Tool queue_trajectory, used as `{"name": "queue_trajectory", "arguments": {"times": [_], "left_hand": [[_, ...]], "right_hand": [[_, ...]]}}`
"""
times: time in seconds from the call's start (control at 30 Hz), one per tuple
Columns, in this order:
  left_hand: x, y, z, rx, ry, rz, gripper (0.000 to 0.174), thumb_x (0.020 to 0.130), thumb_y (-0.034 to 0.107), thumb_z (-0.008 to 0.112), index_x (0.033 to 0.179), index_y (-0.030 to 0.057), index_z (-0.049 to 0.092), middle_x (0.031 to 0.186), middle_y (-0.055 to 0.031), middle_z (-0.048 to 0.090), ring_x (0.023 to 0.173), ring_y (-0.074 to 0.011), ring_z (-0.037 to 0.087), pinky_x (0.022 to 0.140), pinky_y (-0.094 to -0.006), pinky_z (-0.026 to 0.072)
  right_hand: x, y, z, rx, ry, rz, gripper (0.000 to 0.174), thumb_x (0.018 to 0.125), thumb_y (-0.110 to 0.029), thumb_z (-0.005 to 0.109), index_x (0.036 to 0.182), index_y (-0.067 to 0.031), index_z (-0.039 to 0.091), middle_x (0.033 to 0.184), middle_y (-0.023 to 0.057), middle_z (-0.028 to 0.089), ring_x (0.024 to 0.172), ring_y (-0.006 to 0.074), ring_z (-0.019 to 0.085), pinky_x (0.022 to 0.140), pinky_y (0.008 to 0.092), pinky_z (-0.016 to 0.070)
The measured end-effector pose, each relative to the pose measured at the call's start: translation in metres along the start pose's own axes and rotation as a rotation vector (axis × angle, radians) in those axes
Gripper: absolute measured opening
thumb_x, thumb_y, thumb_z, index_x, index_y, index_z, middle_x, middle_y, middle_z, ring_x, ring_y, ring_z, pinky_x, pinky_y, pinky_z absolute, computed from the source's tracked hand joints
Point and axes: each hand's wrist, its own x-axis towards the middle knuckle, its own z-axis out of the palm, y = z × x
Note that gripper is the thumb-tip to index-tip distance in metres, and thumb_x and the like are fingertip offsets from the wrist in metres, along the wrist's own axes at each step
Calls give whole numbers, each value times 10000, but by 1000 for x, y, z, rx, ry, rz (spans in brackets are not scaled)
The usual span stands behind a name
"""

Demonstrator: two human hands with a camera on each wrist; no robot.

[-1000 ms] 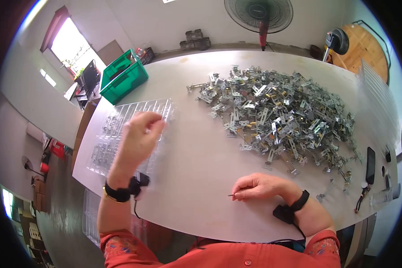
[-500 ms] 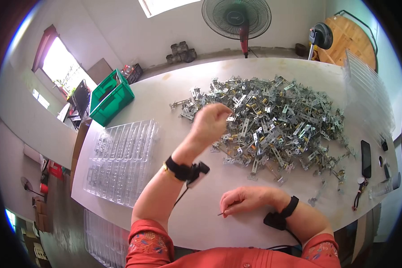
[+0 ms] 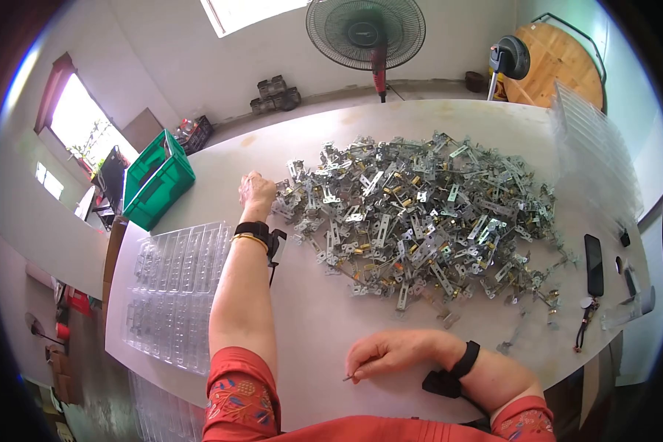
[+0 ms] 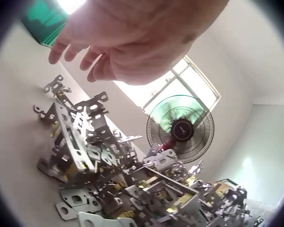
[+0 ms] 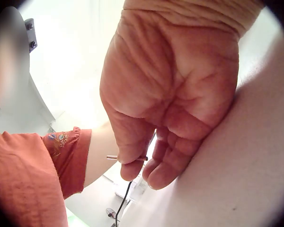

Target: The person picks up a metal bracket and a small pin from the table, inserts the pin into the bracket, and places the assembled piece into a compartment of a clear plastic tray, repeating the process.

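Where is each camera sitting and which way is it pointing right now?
Head: worn above, facing forward and down at the white table; shows the left hand and right hand.
Left wrist: below the wrist, looking past the open palm at the pile of silvery metal brackets and black standing fan.
Right wrist: below the wrist, looking at the palm pinching a thin metal pin; orange-red sleeve shows.
Head and left wrist share the brackets and fan.

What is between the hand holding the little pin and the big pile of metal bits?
Just bare white table, seen in the head view; the right hand, pinching the pin, and the pile lie apart.
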Motion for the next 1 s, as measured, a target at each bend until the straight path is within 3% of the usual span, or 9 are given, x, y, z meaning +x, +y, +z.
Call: {"name": "queue_trajectory", "arguments": {"times": [0.23,0.33,0.4,0.5,0.6,0.7,0.83,0.9,1.0], "left_hand": [[26,-22,31,-15,-72,20,406,845,174,565,1221,69,677,1295,-213,632,1237,-366,589,1045,-472,466],[24,-20,26,23,-126,42,318,824,159,571,1070,41,737,1124,-224,709,1091,-355,682,965,-453,516],[8,-8,9,-35,-137,-61,259,802,162,596,929,3,756,952,-218,739,921,-346,732,843,-425,562],[21,-15,18,-100,-242,-179,285,782,116,614,948,-90,719,878,-243,726,844,-352,737,713,-413,571],[31,-35,35,-263,-189,-169,227,790,88,621,862,-114,694,780,-201,698,685,-299,708,588,-387,544],[34,-37,31,-248,-268,-235,183,779,91,656,825,-82,690,730,-159,666,613,-251,651,554,-363,516],[36,-45,36,-233,-214,-188,184,777,114,680,798,-69,682,713,-142,649,582,-227,614,532,-350,500],[18,-40,29,-300,-31,-102,287,797,207,660,928,-38,734,984,-235,731,973,-345,711,853,-378,541],[-3,-21,12,-377,160,-105,298,825,229,681,943,-44,706,972,-224,726,911,-331,713,831,-395,545]], "right_hand": [[1,1,0,43,-16,11,212,1024,-198,589,1087,-15,676,1139,56,622,1095,151,578,965,295,456],[1,1,1,69,-23,22,215,1026,-196,587,1086,-8,673,1138,54,620,1095,150,576,971,294,452],[1,2,1,92,-11,21,215,1026,-190,585,1089,-4,671,1142,53,619,1101,146,572,976,292,448],[2,5,1,106,-18,14,213,1025,-186,585,1096,-5,671,1147,52,620,1109,143,568,981,291,445],[2,5,1,103,-11,28,214,1025,-183,585,1104,-5,673,1150,51,620,1112,142,566,985,291,442],[2,7,1,107,-5,37,215,1024,-183,588,1111,-7,674,1153,51,621,1114,139,564,984,290,442],[2,8,1,98,-6,19,215,1022,-185,592,1113,-9,675,1144,51,623,1108,138,568,977,291,445],[1,5,2,91,8,43,217,1022,-188,593,1122,-12,671,1128,47,628,1089,138,578,967,293,452],[1,6,3,122,18,48,217,1023,-188,590,1131,-17,669,1112,40,630,1071,131,582,959,291,456]]}}
